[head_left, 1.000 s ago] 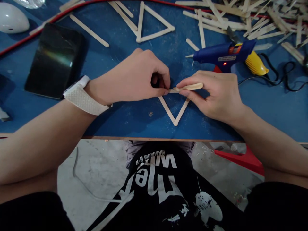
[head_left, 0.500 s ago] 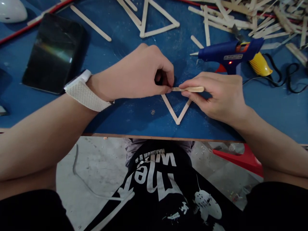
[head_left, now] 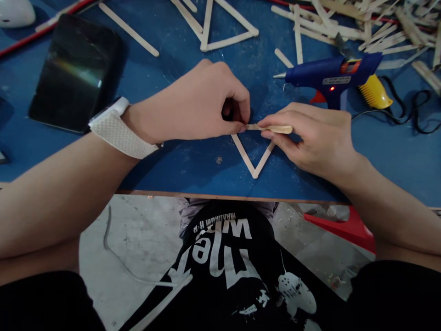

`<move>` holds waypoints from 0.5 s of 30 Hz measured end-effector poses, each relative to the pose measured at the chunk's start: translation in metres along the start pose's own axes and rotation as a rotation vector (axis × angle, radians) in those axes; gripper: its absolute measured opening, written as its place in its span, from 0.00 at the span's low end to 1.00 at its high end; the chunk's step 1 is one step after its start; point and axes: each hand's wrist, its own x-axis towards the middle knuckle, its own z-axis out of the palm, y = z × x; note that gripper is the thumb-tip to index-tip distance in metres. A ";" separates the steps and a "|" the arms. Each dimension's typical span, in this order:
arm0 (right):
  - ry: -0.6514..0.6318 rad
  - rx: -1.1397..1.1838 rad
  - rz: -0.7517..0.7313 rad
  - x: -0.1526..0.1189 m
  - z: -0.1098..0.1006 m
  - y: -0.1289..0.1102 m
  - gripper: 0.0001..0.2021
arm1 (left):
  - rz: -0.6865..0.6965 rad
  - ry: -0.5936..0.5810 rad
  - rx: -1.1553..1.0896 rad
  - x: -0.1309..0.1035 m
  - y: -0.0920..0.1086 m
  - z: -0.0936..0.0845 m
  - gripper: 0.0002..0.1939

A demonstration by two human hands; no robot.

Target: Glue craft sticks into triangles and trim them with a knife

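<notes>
Two popsicle sticks joined in a V (head_left: 244,153) lie on the blue table near its front edge, with the point toward me. Across the V's upper ends runs another popsicle stick (head_left: 279,129). My left hand (head_left: 203,103) pinches this crossing stick near the V's left end, thumb against fingertip. On its right part my right hand (head_left: 310,135) grips it between thumb and forefinger, close to the V's right end. The stick's rounded right tip sticks out past those fingers. My hands hide the upper corners, so I cannot tell how the sticks meet there.
Just beyond my right hand lies a blue glue gun (head_left: 330,76) with a red light lit, beside a yellow-handled tool (head_left: 375,94). A stick triangle (head_left: 230,40) and a pile of sticks (head_left: 347,32) lie farther back. A black phone-like slab (head_left: 74,73) is at left.
Both hands keep their grip on the crossing stick, almost unmoved. The view has shifted very slightly.
</notes>
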 end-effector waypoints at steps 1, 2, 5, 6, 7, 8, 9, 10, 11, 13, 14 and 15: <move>-0.002 -0.001 -0.008 0.000 0.000 0.000 0.07 | 0.001 0.001 -0.002 0.000 -0.001 0.000 0.13; -0.009 -0.005 -0.011 0.000 0.000 0.000 0.07 | 0.005 0.004 -0.002 0.000 -0.001 0.000 0.14; -0.039 -0.025 -0.007 0.000 -0.002 -0.002 0.09 | 0.012 0.006 0.004 0.001 -0.002 0.001 0.15; -0.050 -0.032 -0.004 0.000 -0.002 -0.002 0.09 | 0.018 0.011 0.001 0.001 -0.003 0.002 0.14; -0.058 -0.036 -0.004 0.000 -0.003 -0.003 0.09 | 0.022 0.015 -0.003 0.001 -0.003 0.002 0.14; -0.064 -0.039 -0.004 0.000 -0.003 -0.003 0.09 | 0.024 0.021 -0.005 0.001 -0.003 0.002 0.14; -0.070 -0.041 -0.004 0.000 -0.003 -0.004 0.10 | 0.023 0.022 -0.005 0.000 -0.004 0.002 0.13; -0.069 -0.039 -0.006 0.001 -0.003 -0.004 0.09 | 0.026 0.027 -0.004 0.000 -0.004 0.003 0.13; -0.070 -0.032 -0.007 0.001 -0.003 -0.005 0.09 | 0.025 0.026 0.000 0.000 -0.004 0.003 0.12; -0.069 -0.019 -0.007 0.002 -0.002 -0.005 0.08 | 0.028 0.022 0.011 0.000 -0.003 0.002 0.11; -0.076 -0.019 -0.005 0.002 -0.002 -0.005 0.08 | 0.032 0.021 0.018 0.000 -0.003 0.001 0.11; -0.085 -0.025 -0.002 0.002 -0.002 -0.005 0.09 | 0.034 0.017 0.028 -0.001 -0.002 0.001 0.10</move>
